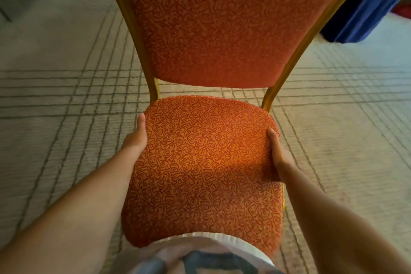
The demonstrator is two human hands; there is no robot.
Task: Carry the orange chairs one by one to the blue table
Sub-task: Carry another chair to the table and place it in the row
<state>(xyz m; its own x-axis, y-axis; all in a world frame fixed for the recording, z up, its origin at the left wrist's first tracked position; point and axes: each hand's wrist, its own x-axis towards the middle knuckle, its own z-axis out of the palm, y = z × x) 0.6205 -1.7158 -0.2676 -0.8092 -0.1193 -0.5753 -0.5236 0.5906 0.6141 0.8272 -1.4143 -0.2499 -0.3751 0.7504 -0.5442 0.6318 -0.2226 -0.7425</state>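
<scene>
An orange chair (204,162) with a swirl-patterned seat and back and a gold metal frame fills the middle of the head view, its back facing me and its legs hidden. My left hand (136,134) grips the seat's left edge, thumb on top and fingers curled under. On the opposite edge, my right hand (277,153) grips the seat the same way. The blue table (364,9), draped in blue cloth, stands at the upper right, beyond the chair back.
Pale carpet (66,100) with dark crossing line patterns covers the floor all around. A strip of something red (403,10) lies by the blue cloth at the right edge. My light shirt shows at the bottom.
</scene>
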